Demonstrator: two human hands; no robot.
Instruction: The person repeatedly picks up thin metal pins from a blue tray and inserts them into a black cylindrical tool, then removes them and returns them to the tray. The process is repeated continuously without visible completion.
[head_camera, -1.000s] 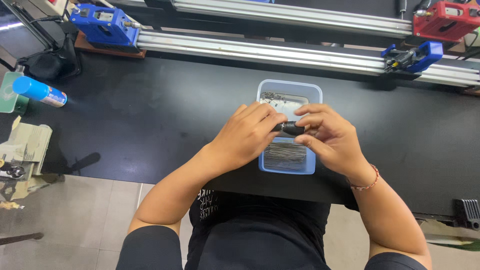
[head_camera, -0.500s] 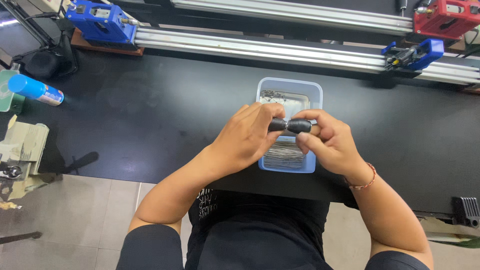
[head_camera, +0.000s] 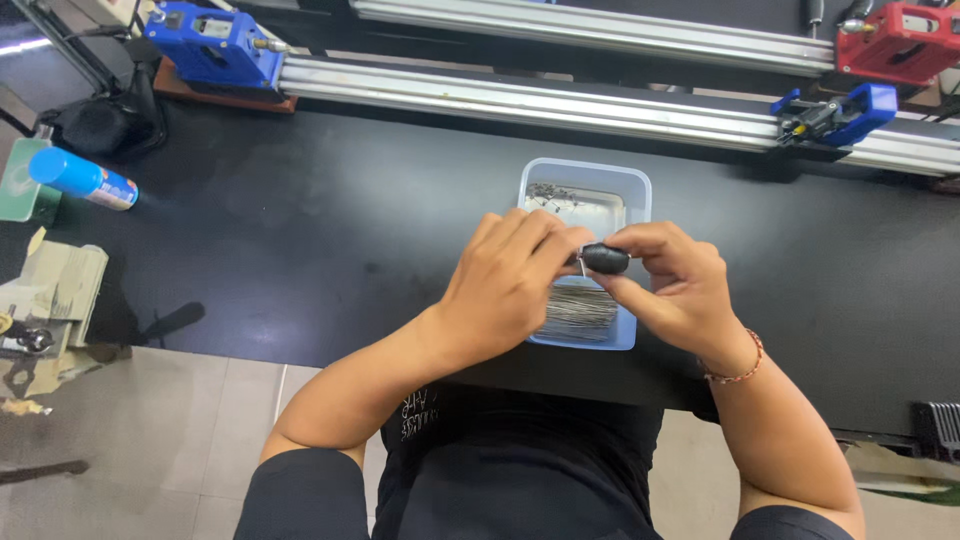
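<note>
- i see both hands meeting over a pale blue plastic tray (head_camera: 636, 186) that sits on the black table (head_camera: 330, 230), close to its near edge.
- my right hand (head_camera: 672, 285) pinches a small black oval piece (head_camera: 605, 259) between thumb and fingertips, closed around it, holding it just above the tray.
- my left hand (head_camera: 505, 285) has its fingers curled in, the fingertips (head_camera: 572, 240) touching the left end of the black piece; a thin metal pin (head_camera: 583, 267) shows right there, and i cannot tell which fingers actually grip it.
- in the near half of the tray lies a bundle of thin metal pins (head_camera: 582, 310), partly hidden under my left hand; the far half holds a scatter of small dark parts (head_camera: 553, 195) on a white floor.
- a red bead bracelet (head_camera: 742, 360) sits on my right wrist.
- beyond the tray, two long aluminium rails (head_camera: 560, 100) run across the table, with a blue fixture (head_camera: 215, 45) at the far left, a smaller blue clamp (head_camera: 840, 115) at the right and a red fixture (head_camera: 900, 40) in the far right corner.
- a blue spray can (head_camera: 80, 178) lies on its side at the table's left end, well apart from the hands.
</note>
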